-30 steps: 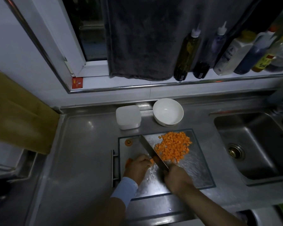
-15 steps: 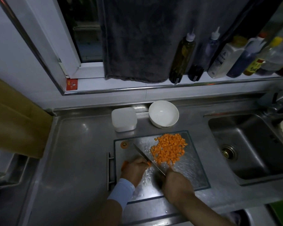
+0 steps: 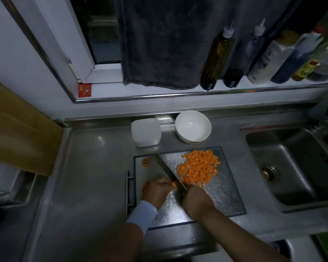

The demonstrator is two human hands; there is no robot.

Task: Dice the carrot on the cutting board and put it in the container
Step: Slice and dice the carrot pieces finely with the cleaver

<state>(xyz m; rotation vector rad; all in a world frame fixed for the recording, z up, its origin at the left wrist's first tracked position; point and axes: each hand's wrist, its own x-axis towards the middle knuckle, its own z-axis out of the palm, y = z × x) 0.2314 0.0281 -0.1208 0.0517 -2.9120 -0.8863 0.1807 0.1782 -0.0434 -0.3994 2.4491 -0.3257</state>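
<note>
**Inspector:** State of the carrot point(image 3: 173, 184)?

**Assistant:** A short uncut remnant lies at the near-left of the cutting board point(image 3: 226, 197), mostly covered by the left hand point(image 3: 157, 190). Orange shows at both sides of that hand. The diced pile point(image 3: 199, 170) sits on the board's far-right part.

**Inspector:** Change over the last second?

**Assistant:** Slight. The knife point(image 3: 167, 170) has kept its diagonal line across the board, with its edge at the remnant's exposed end. The pile looks no larger. In this dim light I cannot say whether the blade is down through the carrot or just above it. I judge the dicing is in its last cuts. Nothing has gone into the container point(image 3: 146, 132), which stands on the bench point(image 3: 93, 167) just beyond the board's far-left corner, beside a white bowl point(image 3: 192, 126).

**Inspector:** Hands?

**Assistant:** The left fingers are curled over the remnant and pin it to the board, their tips close against the blade's flat. The right hand point(image 3: 195, 201) is over the board's near-middle. Its fingers are closed round the knife handle, which is hidden inside the grip, and the blade runs away towards the far-left. Both forearms enter from the board's near side.

**Inspector:** Outlook?

**Assistant:** With so little carrot left, the holding fingers have scant room to retreat.
</note>
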